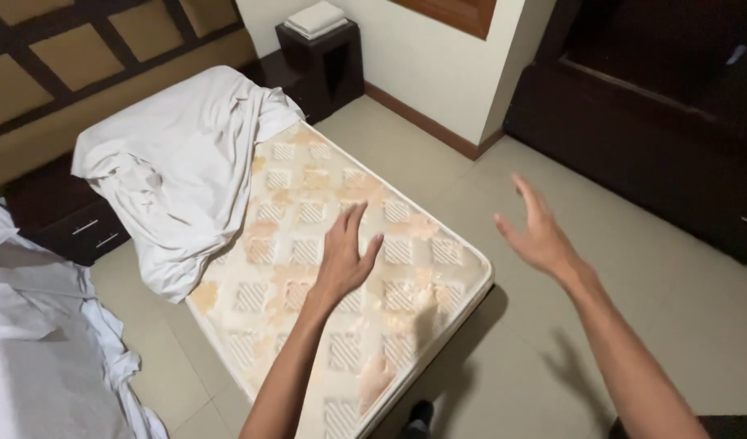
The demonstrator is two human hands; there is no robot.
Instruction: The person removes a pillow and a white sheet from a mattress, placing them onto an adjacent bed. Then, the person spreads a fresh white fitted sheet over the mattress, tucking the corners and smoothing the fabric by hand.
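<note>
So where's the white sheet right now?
In the head view the sheet lies bunched over the far left end of the mattress, spilling off its left edge, up and left of the left hand.

The head end of the mattress (341, 268) is hidden under a crumpled white sheet (178, 175), its near corner is cut off by the bottom edge, and both forearms are cropped there.
</note>
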